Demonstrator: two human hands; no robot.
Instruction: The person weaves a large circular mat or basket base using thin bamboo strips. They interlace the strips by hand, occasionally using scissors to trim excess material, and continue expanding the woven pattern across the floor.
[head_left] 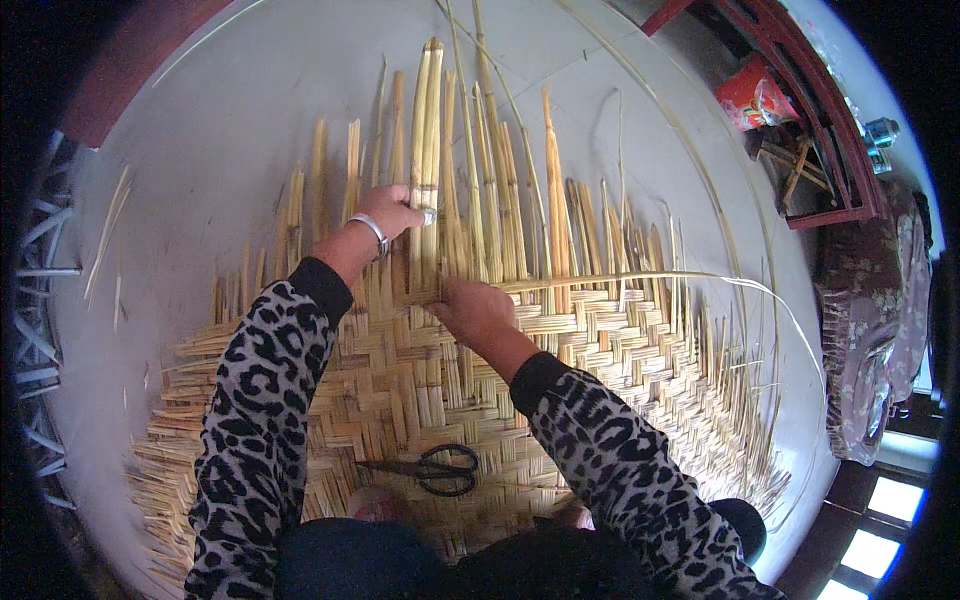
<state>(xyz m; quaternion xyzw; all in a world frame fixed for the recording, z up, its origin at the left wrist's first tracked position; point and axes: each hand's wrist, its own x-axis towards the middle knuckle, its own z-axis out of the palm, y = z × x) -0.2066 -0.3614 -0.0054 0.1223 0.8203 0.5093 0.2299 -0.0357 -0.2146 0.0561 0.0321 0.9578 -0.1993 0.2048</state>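
A woven mat of split reed strips spreads out in front of me, its loose strip ends fanning out along the far edge and sides. My left hand, a bracelet on its wrist, is closed around a bundle of pale reed strips that rises from the weave. Just to the right and nearer, my right hand is closed at the weave's far edge on a long reed strip. That strip runs rightward across the standing ends and curves down at the right. My right fingertips are partly hidden.
Black-handled scissors lie on the mat close to me. Long loose reeds cross the pale floor at the far right. Beyond stand a red wooden frame, a red bag and a cloth-covered piece. Metal rods line the left.
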